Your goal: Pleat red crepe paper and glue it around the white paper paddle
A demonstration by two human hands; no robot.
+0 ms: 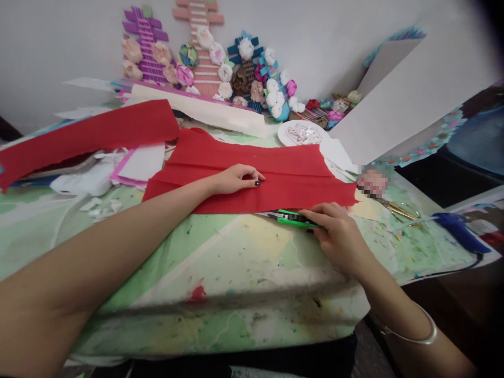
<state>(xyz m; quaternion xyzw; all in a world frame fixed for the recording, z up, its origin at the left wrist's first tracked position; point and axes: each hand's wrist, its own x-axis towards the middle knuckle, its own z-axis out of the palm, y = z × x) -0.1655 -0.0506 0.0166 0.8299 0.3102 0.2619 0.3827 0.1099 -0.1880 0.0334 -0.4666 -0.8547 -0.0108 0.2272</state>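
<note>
A wide sheet of red crepe paper (291,181) with creases and ragged ends lies across the table. My left hand (238,178) rests on its middle, fingers curled and thumb tip close to them, pressing the sheet down. In my right hand (334,228) is a green and black utility knife (293,217), gripped at the front edge of the sheet. Its tip points left and reaches under that edge, so the end of the blade is hidden.
Another red strip (90,139) lies at left over papers and a white device (82,178). Behind stand a white plate (281,134) of small pale pieces and several flower-decorated stick crafts (200,58). At right are gold-handled scissors (399,210) and a blue glue gun (459,231) with a cord.
</note>
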